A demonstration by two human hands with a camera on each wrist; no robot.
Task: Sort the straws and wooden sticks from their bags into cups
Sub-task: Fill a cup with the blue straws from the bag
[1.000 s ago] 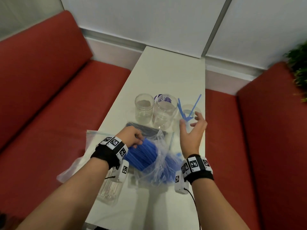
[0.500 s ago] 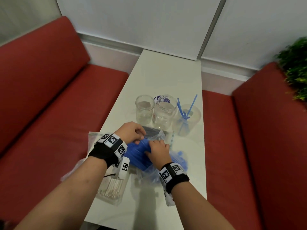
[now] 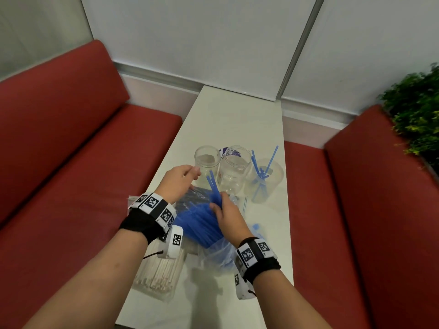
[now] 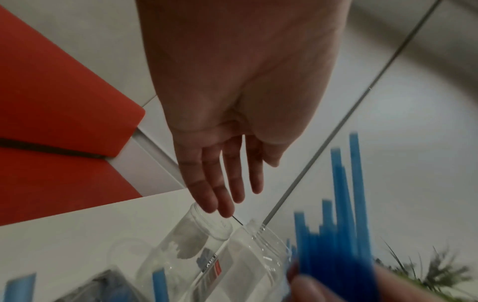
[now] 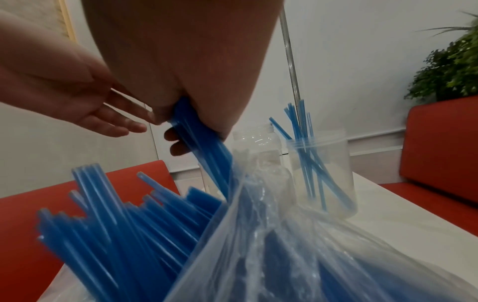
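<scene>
While the right hand (image 3: pixel 226 216) has its fingers (image 5: pixel 178 148) curled tight round a small bunch of blue straws (image 3: pixel 213 188), drawing them up out of the clear bag (image 5: pixel 271 235) that lies on the white table (image 3: pixel 237 115), the left hand (image 3: pixel 179 184) hovers beside it with fingers (image 4: pixel 220 183) straight, slightly spread and holding nothing, just above the rim of the small jar (image 3: pixel 207 159). Most of the straws remain in the bag as a thick bundle (image 3: pixel 197 224); a few already stand in the right-hand cup (image 3: pixel 264 181), with an unfilled larger jar (image 3: pixel 234 172) between it and the small one. The wooden sticks (image 3: pixel 158 274) lie in their own bag under the left wrist, seemingly untouched. The risk, as I judge it, is that the bag is unheld: the rising bunch could drag it and its loose straws along, or snag neighbours and scatter them. The lightweight cup could also tip if the bunch strikes its rim on the way in.
</scene>
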